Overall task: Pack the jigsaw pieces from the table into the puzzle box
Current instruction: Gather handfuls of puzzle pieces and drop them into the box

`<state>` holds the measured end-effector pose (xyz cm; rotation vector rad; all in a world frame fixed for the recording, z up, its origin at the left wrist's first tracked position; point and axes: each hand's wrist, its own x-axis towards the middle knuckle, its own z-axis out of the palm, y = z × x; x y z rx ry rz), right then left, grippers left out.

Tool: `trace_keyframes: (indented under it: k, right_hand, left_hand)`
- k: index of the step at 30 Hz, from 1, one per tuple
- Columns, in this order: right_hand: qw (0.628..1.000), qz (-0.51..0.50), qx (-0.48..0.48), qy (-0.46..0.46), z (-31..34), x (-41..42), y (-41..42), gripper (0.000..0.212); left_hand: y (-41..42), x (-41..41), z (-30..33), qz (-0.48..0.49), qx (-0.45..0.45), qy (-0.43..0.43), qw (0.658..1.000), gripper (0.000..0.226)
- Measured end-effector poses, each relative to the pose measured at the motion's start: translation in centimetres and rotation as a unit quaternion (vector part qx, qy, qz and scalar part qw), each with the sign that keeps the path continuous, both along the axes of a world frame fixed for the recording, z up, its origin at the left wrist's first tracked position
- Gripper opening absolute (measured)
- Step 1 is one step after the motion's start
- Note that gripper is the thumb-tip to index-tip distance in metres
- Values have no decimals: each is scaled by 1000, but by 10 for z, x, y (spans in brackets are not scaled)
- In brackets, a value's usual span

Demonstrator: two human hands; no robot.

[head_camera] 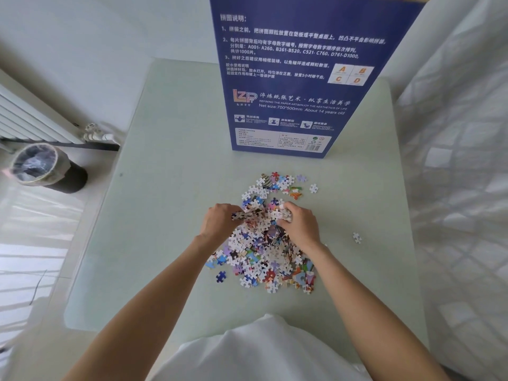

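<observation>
Head view puts your two bare arms reaching forward over a pale green table (165, 243). Your left hand (218, 221) has its fingers curled round a clump of jigsaw pieces at the far part of the pile, knuckles up. Your right hand (301, 225) mirrors it just beside, fingers bent inward and gripping another clump of pieces. The two handfuls nearly meet between your hands, and the pieces you hold show mostly their white backs.

The pile of jigsaw pieces (264, 251) spreads on the table beneath and behind your hands, towards your body, with a smaller scatter (283, 182) beyond your fingers. A single dark blue piece (221, 276) lies just left of the pile, and one stray white piece (356, 237) sits well apart to the right.

The blue puzzle box (297, 78) stands upright at the far side of the table, beyond the scatter, its printed panel facing you; its top runs out of view.

Off the table to the left, a lined waste bin (46, 167) stands on the floor near a white radiator (35, 122). White bedding (461, 160) fills the right side.
</observation>
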<state>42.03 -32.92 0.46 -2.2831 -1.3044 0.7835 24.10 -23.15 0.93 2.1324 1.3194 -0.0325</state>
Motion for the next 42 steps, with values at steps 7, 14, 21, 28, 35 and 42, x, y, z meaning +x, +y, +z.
trace_keyframes:
  k: [7, 14, 21, 28, 35, 42]
  right_hand:
    - [998, 12, 66, 5, 33, 8, -3, 25]
    - [985, 48, 165, 8, 117, 29, 7, 21]
    - [945, 48, 322, 6, 217, 63, 40, 25]
    - [907, 30, 418, -37, 296, 95, 88, 22]
    - [876, -8, 476, -82, 339, 128, 144, 24]
    - [884, 185, 348, -253, 328, 129, 168, 23]
  left_hand:
    - [2, -6, 20, 12, 39, -46, 998, 25]
    - [18, 15, 106, -2, 154, -182, 971, 20]
    - [68, 62, 235, -25, 282, -347, 894, 21]
    - [120, 121, 294, -24, 353, -331, 875, 22]
    - [155, 136, 291, -116, 324, -145, 928, 24]
    - [155, 125, 291, -124, 316, -124, 932, 33]
